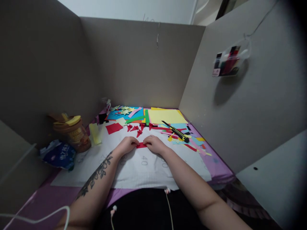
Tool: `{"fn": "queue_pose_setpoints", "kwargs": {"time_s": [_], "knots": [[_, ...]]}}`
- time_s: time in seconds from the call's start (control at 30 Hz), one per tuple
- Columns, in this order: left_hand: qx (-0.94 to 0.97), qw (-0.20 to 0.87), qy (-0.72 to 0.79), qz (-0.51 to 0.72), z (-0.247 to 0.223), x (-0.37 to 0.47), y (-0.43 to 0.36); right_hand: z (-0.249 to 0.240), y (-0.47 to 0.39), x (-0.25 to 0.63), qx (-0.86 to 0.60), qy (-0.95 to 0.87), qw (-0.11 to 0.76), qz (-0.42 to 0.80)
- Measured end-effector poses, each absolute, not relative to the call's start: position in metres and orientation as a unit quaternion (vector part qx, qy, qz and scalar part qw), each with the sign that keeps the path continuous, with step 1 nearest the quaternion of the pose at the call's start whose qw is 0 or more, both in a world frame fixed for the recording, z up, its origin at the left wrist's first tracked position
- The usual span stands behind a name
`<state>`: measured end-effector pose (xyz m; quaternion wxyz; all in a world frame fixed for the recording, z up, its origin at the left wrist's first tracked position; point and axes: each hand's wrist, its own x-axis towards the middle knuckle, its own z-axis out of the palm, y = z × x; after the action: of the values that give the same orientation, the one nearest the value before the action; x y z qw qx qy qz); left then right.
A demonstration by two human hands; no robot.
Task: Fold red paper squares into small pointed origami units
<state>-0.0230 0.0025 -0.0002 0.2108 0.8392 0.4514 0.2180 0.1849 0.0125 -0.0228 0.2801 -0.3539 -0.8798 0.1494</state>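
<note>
Both hands rest on the white sheet in the middle of the table, with a small red paper piece between them. My left hand pinches its left end, and my right hand holds the right end. Just beyond the fingers lie several small folded red shapes. Red paper squares sit flat behind my left hand. Under the hands, the white sheet shows printed numbers.
A black and yellow cutter lies among paper strips at the right. Yellow sheets and blue paper with pale stars are at the back. A brown cup and a blue packet stand left. Grey panels enclose the table.
</note>
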Motion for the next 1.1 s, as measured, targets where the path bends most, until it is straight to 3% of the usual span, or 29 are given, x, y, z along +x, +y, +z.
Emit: {"fn": "queue_pose_setpoints", "kwargs": {"time_s": [0.33,0.53,0.9,1.1], "knots": [[0.857,0.164,0.432,0.227,0.001,-0.020,-0.001,-0.021,0.009,0.182,-0.336,-0.903,0.237,0.122],[0.860,0.151,0.437,0.216,0.002,-0.020,-0.003,-0.017,0.002,0.182,-0.412,-0.888,0.193,0.064],[0.852,0.047,0.489,0.182,0.009,-0.026,-0.012,-0.018,0.008,0.193,-0.490,-0.845,0.200,0.080],[0.802,0.093,0.533,0.255,0.005,-0.012,-0.008,-0.023,0.013,0.192,-0.507,-0.807,0.278,0.118]]}}
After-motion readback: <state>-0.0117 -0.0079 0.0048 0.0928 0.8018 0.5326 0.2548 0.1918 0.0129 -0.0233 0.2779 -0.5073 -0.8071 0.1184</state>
